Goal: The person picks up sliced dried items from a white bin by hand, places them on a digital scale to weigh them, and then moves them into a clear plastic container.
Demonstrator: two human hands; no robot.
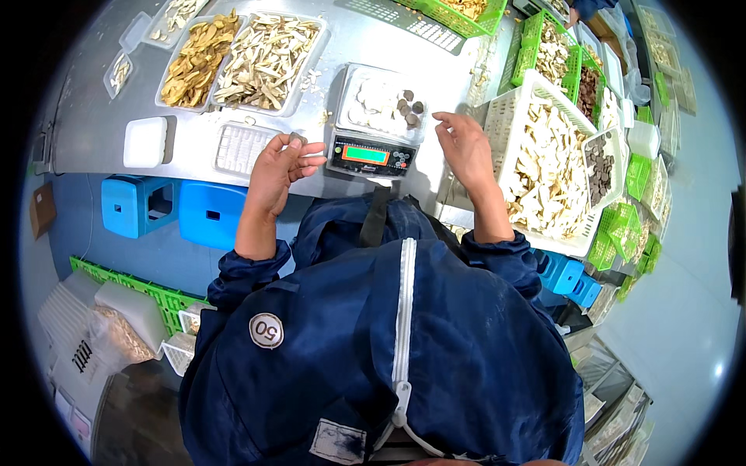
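My left hand (281, 169) pinches a small dark brown slice (298, 137) between thumb and forefinger, with its other fingers spread. It is just left of a digital scale (367, 156) with a lit green display. On the scale sits a clear plastic tray (344, 119) holding pale slices (370, 96) and several dark brown slices (412, 120). To the right of this tray is my right hand (463, 145), its thumb and forefinger slightly apart and nothing visible between them. Partly behind my left hand, a clear ribbed plastic tray (239, 147) lies on the steel table (198, 128).
Tubs of dried pale strips (265, 61) and yellow-brown slices (198, 64) stand at the back left. A white container (144, 142) is nearer. On the right, a white basket (504, 128) of pale slices supports a tray of dark pieces (600, 163). Blue stools (213, 201) sit below the table edge.
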